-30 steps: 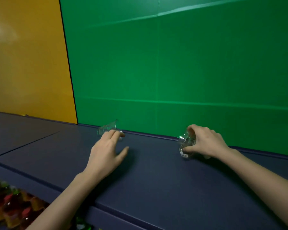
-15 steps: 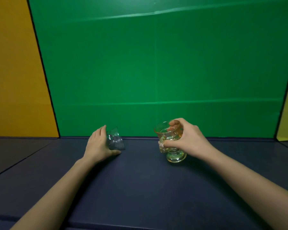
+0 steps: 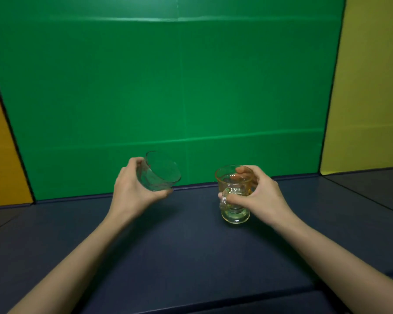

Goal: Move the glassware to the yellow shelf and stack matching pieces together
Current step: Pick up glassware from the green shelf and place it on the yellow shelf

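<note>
My left hand (image 3: 132, 196) grips a clear glass bowl (image 3: 160, 172), tilted with its mouth facing up and right, lifted off the dark blue shelf floor (image 3: 191, 245). An amber footed glass mug (image 3: 234, 193) with a clear handle stands upright in the grip of my right hand (image 3: 259, 198), fingers curled over its rim and side. Whether its foot touches the floor I cannot tell. The two pieces are held apart, side by side, in front of the green back wall (image 3: 168, 87).
A yellow wall panel (image 3: 368, 87) stands at the right behind a neighbouring compartment floor. An orange panel (image 3: 0, 155) borders the left. Seams run across the dark floor near the front edge.
The view has swung right, bringing the yellow panel into sight. My left hand has lifted the clear bowl off the floor and tilted it. My right hand keeps hold of the amber mug.
</note>
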